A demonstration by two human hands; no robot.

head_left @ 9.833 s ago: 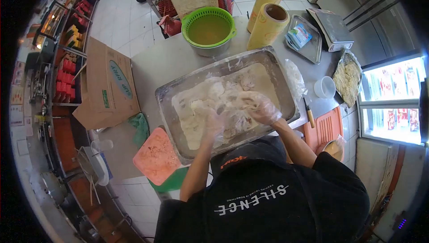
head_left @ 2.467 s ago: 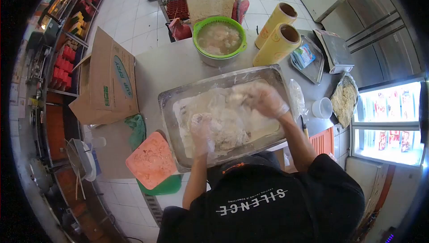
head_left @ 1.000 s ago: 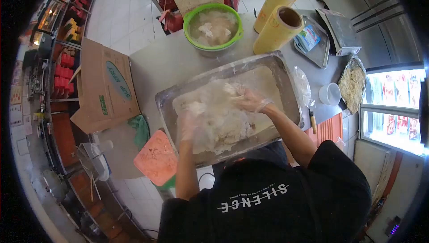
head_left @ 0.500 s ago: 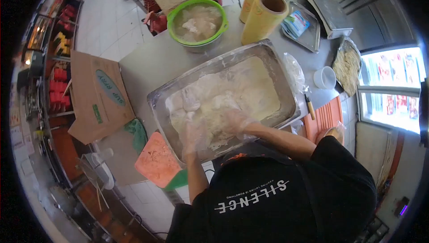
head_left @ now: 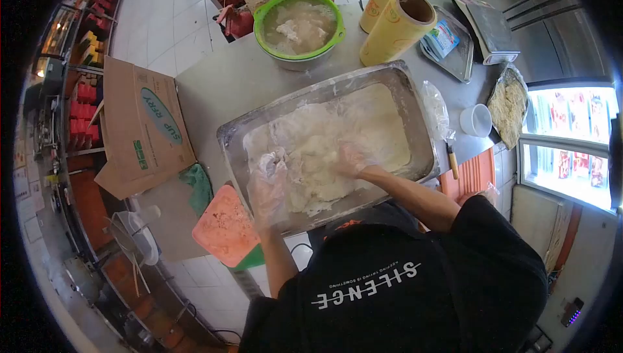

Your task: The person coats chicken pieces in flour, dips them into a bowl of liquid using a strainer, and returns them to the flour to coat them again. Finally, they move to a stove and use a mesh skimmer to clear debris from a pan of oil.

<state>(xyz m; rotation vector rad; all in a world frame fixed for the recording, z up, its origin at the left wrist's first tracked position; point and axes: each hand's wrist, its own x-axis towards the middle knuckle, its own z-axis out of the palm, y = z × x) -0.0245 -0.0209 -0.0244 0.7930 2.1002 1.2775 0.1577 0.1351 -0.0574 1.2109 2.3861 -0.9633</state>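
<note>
A large metal tray (head_left: 227, 152) full of white flour (head_left: 370, 109) lies in front of me. My left hand (head_left: 268, 187), in a clear plastic glove, is at the tray's left side, fingers curled round a lumpy flour-coated piece (head_left: 276, 157). The kind of food under the coating cannot be made out. My right hand (head_left: 351, 159), gloved too, reaches into the flour near the middle, its fingertips partly hidden there.
Beyond the tray stands a green-rimmed bowl (head_left: 259, 25) of cloudy liquid with pale pieces. Two yellow film rolls (head_left: 396, 32) stand beside it. A knife (head_left: 452, 161) and clear cup (head_left: 476, 121) are at right. A cardboard box (head_left: 146, 132) and orange-pink lid (head_left: 224, 226) are at left.
My left hand has moved forward onto the coated piece and closed round it. My right hand has shifted slightly forward and right in the flour. The view has shifted a little.
</note>
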